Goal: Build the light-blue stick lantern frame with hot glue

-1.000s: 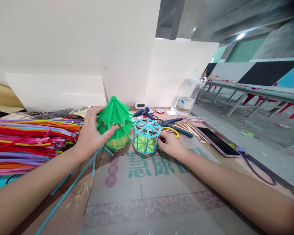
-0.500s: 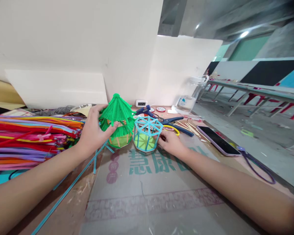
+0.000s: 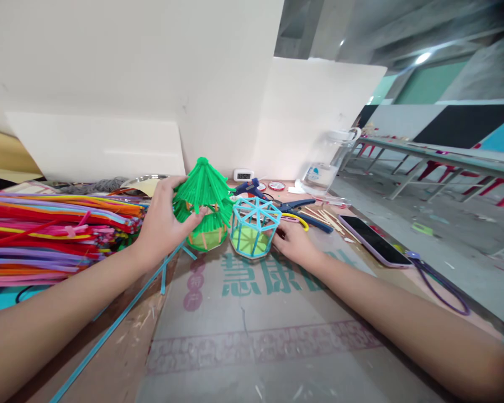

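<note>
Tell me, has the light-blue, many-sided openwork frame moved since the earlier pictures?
No, no clear move any way: the frame keeps its place, in front and slightly right of the small white digital clock.

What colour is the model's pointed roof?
The pointed roof is bright green, shown best in the head view.

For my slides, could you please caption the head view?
Left hand holding green, cone-roofed fuzzy model; right hand beside light blue spoked frame.
</note>
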`<state>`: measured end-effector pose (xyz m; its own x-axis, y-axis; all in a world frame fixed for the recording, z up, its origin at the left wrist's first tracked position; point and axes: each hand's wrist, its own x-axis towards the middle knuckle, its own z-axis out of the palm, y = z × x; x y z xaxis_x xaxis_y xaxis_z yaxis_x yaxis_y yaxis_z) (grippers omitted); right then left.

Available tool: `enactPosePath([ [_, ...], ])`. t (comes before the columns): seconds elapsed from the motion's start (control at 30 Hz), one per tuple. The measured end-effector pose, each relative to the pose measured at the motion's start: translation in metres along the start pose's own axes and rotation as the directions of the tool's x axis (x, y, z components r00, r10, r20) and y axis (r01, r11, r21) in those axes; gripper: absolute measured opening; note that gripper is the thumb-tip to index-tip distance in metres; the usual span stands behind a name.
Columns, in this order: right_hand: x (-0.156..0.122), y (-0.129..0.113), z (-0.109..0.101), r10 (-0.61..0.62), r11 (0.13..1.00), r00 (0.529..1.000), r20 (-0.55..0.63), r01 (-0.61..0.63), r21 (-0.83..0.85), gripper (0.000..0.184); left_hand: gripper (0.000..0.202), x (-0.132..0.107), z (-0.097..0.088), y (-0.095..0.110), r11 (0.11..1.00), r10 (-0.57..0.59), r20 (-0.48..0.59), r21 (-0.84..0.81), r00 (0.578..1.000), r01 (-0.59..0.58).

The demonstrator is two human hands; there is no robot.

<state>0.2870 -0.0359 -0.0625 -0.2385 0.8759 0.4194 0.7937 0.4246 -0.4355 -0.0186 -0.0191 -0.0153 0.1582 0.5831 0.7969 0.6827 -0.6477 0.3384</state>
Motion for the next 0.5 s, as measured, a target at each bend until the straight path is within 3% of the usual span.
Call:
enactPosePath([
  [0.1, 0.000, -0.001, -0.001, -0.005, 1.000, 1.000, 0.005, 0.005, 0.000, 0.016, 0.058, 0.004, -0.002, -0.001, 1.000, -0.001, -0.032, -0.027, 0.999, 0.000],
  [0.3, 0.000, 0.000, 0.000, 0.007, 1.000, 1.000, 0.004, -0.007, -0.003, 0.019, 0.048, 0.020, -0.008, -0.012, 0.961, -0.188, -0.146, -0.229, 0.971, 0.152],
  [0.43, 0.000, 0.004, 0.003, 0.002, 1.000, 1.000, 0.009, -0.002, 0.002, 0.021, 0.041, 0.051, -0.011, -0.027, 0.939, -0.243, -0.279, -0.309, 0.929, 0.153],
  [0.5, 0.000, 0.005, 0.004, -0.004, 1.000, 1.000, 0.010, 0.004, 0.005, 0.020, 0.038, 0.075, -0.010, -0.035, 0.954, -0.203, -0.351, -0.282, 0.914, 0.103],
])
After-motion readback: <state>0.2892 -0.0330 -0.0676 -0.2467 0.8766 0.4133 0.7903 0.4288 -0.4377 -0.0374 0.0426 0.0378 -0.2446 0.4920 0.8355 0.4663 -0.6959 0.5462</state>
